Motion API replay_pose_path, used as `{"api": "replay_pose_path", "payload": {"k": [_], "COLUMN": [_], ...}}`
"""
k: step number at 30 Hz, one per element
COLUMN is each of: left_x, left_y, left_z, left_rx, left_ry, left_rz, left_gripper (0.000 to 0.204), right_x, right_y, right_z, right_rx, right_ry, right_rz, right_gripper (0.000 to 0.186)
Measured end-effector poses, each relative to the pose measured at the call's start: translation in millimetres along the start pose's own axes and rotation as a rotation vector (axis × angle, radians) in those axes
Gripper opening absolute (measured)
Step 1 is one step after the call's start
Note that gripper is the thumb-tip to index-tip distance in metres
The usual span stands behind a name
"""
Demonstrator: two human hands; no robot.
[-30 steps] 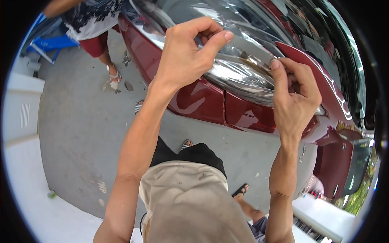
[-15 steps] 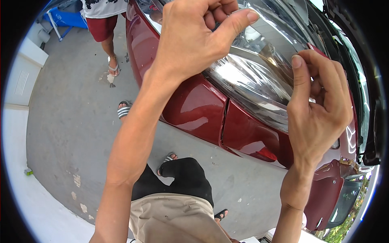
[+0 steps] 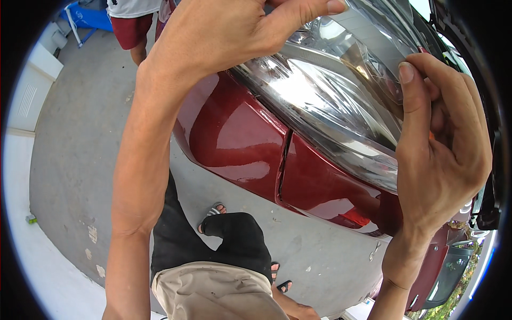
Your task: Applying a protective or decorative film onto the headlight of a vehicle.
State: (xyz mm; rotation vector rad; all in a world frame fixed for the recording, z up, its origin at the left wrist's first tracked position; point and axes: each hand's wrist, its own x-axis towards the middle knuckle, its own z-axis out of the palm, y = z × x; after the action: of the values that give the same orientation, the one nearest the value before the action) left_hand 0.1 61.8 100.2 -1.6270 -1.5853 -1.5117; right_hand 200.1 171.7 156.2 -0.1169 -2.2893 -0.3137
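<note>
A large clear headlight (image 3: 325, 93) with a shiny reflector sits in the front corner of a dark red car (image 3: 240, 141). Stretched between my hands, above the lens, is what looks like a thin clear film (image 3: 368, 34); its outline is hard to make out against the glass. My left hand (image 3: 224, 34) is at the upper edge of the picture, thumb pointing right and gripping the film, its fingers partly cut off. At the lens's right end my right hand (image 3: 448, 128) pinches the film between thumb and forefinger, the other fingers curled.
Another person in dark red shorts (image 3: 130, 32) stands at the far left, near a blue folding item (image 3: 93, 17). A second person's sandalled foot (image 3: 285, 286) and hand (image 3: 304, 311) show behind me. The bonnet edge rises at right; a white wall (image 3: 32, 176) borders the grey floor.
My left hand has shifted left and up, my right hand right and slightly down, so they are farther apart. My view has moved closer to the headlight. The person at far left stands higher in view.
</note>
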Motion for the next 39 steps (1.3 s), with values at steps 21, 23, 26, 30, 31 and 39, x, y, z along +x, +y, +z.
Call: {"api": "replay_pose_path", "payload": {"k": [21, 23, 26, 30, 31, 39], "left_x": [-9, -9, -6, -7, -8, -8], "left_y": [15, 13, -1, 1, 8, 12], "left_z": [15, 12, 11, 21, 16, 9], "left_rx": [-0.06, -0.028, -0.01, -0.24, -0.071, -0.097], "left_ry": [0.08, 0.119, 0.075, 0.19, 0.122, 0.068], "left_rz": [-0.133, -0.077, -0.003, 0.104, -0.042, -0.125], "left_gripper": [0.026, 0.025, 0.025, 0.025, 0.025, 0.023], "right_x": [11, 14, 14, 8, 8, 34], "right_y": [-19, -18, -12, 6, 9, -11], "right_z": [-4, -5, -5, 1, 3, 0], "right_rx": [-0.191, -0.218, -0.297, -0.111, -0.086, -0.068], "right_ry": [-0.101, -0.108, -0.125, -0.021, 0.002, -0.207], "right_rz": [0.134, 0.116, -0.016, -0.099, -0.141, -0.083], "right_gripper": [0.008, 0.008, 0.008, 0.008, 0.007, 0.008]}}
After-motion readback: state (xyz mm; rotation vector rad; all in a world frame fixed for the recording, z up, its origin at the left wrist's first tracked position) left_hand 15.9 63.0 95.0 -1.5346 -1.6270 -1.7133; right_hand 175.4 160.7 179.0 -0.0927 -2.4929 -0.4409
